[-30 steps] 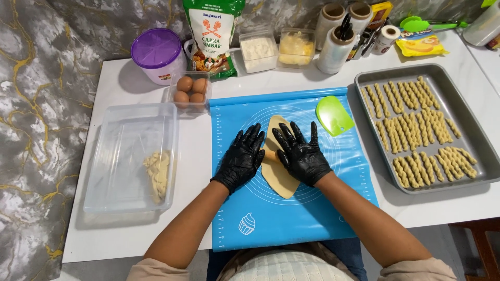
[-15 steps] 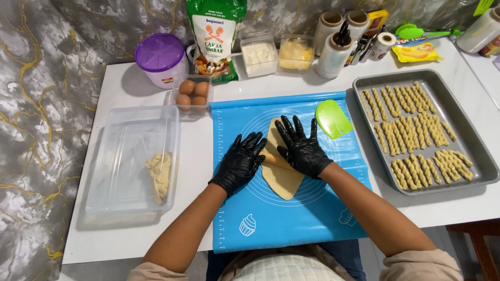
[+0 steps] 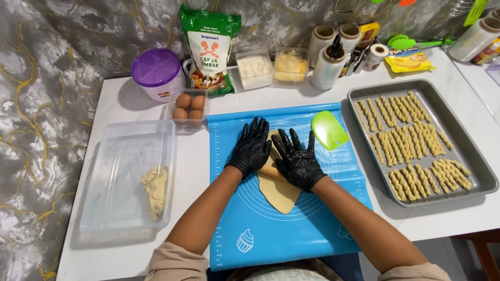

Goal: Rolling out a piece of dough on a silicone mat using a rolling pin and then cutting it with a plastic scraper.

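Both my hands wear black gloves and lie flat, fingers spread, on a small wooden rolling pin (image 3: 271, 170). My left hand (image 3: 252, 148) presses its left part, my right hand (image 3: 297, 158) its right part. Most of the pin is hidden under the palms. Beneath it lies a thin, pale sheet of dough (image 3: 278, 193), its pointed near end showing below my hands. The dough rests on a blue silicone baking mat (image 3: 291, 234) with printed circles.
A green scraper (image 3: 329, 130) lies on the mat's right. A grey baking tray (image 3: 469, 151) of twisted dough sticks (image 3: 411, 140) stands at right. At left is a clear plastic box (image 3: 125, 156) with a dough lump (image 3: 156, 190). Eggs (image 3: 188, 106), a purple-lidded tub (image 3: 156, 73) and a flour bag (image 3: 210, 47) stand behind.
Both hands have slid away from me along the dough with the pin under them. More of the dough's near end now shows.
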